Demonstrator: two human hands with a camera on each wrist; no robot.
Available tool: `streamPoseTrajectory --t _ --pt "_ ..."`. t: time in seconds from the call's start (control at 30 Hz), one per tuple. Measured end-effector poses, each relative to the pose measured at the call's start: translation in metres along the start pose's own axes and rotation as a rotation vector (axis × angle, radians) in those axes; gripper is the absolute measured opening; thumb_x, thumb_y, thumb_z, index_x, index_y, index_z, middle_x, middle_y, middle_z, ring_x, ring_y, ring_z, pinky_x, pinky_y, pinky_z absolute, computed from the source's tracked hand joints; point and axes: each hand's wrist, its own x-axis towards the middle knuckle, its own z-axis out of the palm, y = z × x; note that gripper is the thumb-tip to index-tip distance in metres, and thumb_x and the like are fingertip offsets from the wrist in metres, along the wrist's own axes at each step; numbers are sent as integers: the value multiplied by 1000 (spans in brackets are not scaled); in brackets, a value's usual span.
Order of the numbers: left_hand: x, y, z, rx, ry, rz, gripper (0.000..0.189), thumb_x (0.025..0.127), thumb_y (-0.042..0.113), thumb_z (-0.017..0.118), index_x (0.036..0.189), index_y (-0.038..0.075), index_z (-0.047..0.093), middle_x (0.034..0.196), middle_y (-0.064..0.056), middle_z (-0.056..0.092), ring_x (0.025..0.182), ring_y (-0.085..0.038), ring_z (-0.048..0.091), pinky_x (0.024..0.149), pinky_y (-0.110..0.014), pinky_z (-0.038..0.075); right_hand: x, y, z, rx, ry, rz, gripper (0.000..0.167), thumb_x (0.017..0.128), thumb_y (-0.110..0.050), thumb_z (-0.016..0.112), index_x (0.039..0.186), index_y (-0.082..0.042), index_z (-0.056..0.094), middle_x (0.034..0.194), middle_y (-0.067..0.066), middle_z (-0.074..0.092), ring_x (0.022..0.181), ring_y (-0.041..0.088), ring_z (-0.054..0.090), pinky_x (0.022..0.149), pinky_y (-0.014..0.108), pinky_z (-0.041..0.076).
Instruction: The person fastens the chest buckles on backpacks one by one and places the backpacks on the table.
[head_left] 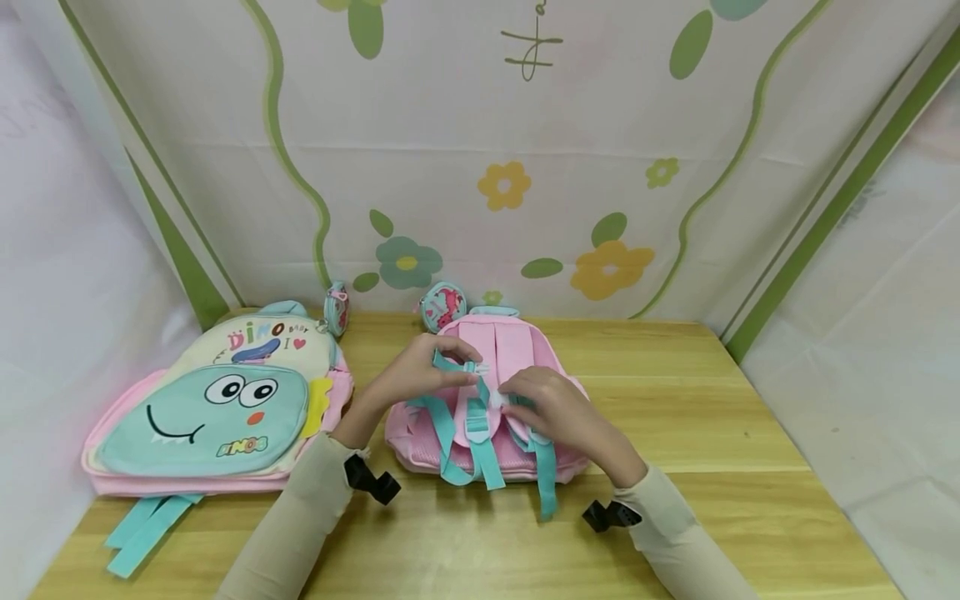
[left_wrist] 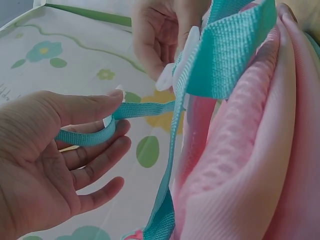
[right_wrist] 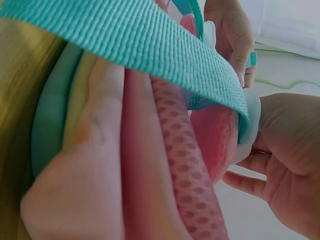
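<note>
A small pink backpack (head_left: 517, 340) lies on the table with its back and shoulder straps facing up. Between thumb and fingers my left hand (head_left: 426, 368) pinches a teal strap (left_wrist: 147, 109) at its white buckle (head_left: 481, 368). My right hand (head_left: 553, 406) grips another white plastic buckle piece (head_left: 498, 400) over the middle of the backpack; its fingertips are partly hidden behind that piece in the right wrist view. Loose teal strap ends (head_left: 546, 483) hang over the backpack's lower edge. The two buckle pieces are apart.
A larger backpack with a dinosaur face (head_left: 217, 417) lies to the left, its teal straps (head_left: 153, 529) trailing toward the front. Small round pouches stand by the back edge, one (head_left: 444, 307) near each backpack. A printed cloth backdrop (head_left: 442, 192) rises behind the wooden table (head_left: 675, 500).
</note>
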Motion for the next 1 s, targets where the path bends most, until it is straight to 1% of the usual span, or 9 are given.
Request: streamPoseTrajectory --t 0.13,0.27,0.4,0.53,0.73,1.0 --pt "0 1 1 -22 19 12 23 88 17 82 109 12 76 106 -3 75 100 -22 68 85 -31 56 1 3 -3 -6 65 -38 18 88 -14 81 103 -6 76 98 3 76 94 18 70 87 35 59" --pt "0 4 2 -43 47 24 23 86 17 83 109 12 77 106 -4 76 101 -25 68 83 -29 56 1 5 -6 13 107 -55 20 85 -12 82 103 -4 76 99 5 76 93 20 70 85 36 59" --pt "-1 7 4 -59 68 37 25 85 16 84 109 12 77 106 -5 75 100 -23 68 84 -28 56 1 7 -8 32 145 -57 23 82 -9 84 103 -3 76 99 7 76 93 21 70 84 37 60" --pt "0 6 6 -62 83 52 26 84 15 85 109 11 77 106 -4 76 100 -19 68 85 -27 57 1 8 -9 37 184 -56 24 80 -8 86 102 -4 77 98 7 75 93 22 70 83 36 60" --pt "0 7 8 -51 79 61 26 83 14 86 107 11 77 104 -2 76 100 -18 68 87 -33 57 0 8 -10 49 214 -42 25 79 -8 87 102 -5 77 97 5 75 92 20 69 80 35 60" --pt "0 7 11 -49 71 86 25 82 12 86 105 10 78 102 -3 77 98 -17 69 87 -32 57 0 6 -12 41 232 -26 24 78 -10 87 100 -5 77 94 4 75 88 19 68 80 35 59"
